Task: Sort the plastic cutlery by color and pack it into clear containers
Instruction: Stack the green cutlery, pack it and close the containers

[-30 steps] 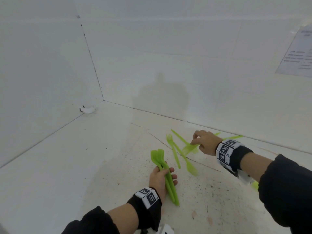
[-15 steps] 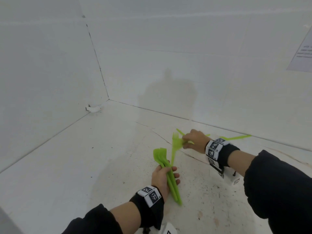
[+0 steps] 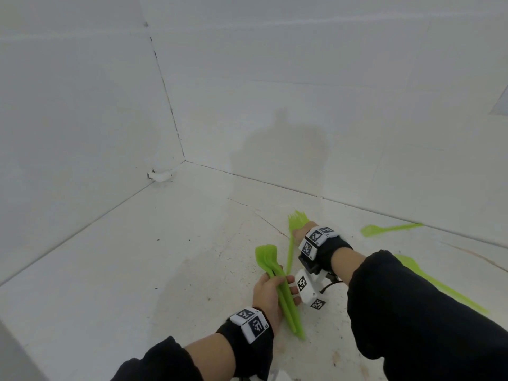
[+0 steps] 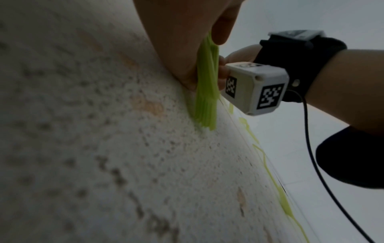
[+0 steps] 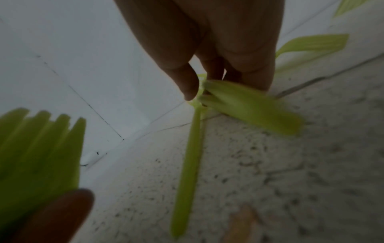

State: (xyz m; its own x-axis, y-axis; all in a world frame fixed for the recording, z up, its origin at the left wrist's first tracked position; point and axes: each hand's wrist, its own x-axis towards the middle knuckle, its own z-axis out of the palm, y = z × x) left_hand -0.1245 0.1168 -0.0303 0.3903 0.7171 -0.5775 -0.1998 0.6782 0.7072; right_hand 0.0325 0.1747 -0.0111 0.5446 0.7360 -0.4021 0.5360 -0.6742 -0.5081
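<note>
Green plastic cutlery is the only stock in view, all one lime shade, lying on a white speckled floor [image 3: 137, 270] where two white walls [image 3: 275, 92] meet.

Left hand [image 3: 270, 294]: fingers curled round a bundle of green pieces [image 3: 286, 295], gripped at mid-length. Above the grip, broad flat heads stand clear of the hand; below it, the handle ends slant down towards the wrist. The left wrist view shows those handle ends [image 4: 205, 98] touching the floor [image 4: 83, 148], with the thumb [image 4: 220, 24] laid across the stack.

Right hand [image 3: 302, 232]: clenched on a green fork [image 3: 295, 224], just beyond the left hand's grip. Tines project past the knuckles; the handle [image 3: 289, 257] runs back from the grip towards the bundle's heads. In the right wrist view, thumb [image 5: 185, 78] and fingers [image 5: 249, 65] pinch where that long handle [image 5: 187, 172] starts, and a second, blurred green piece [image 5: 249, 108] sits at the same pinch. Whether that piece is also held or merely lies beneath cannot be determined.

Loose items: one green utensil [image 3: 390, 229] lies on the floor to the right of the right-hand grip, near the wall base. Another long green piece [image 3: 439, 287] lies behind the right sleeve [image 3: 412, 312], partly hidden.

Both wrists carry black bands with printed marker tags [image 3: 251, 324]; a white marked camera block [image 3: 306, 287] hangs under the right wrist.
</note>
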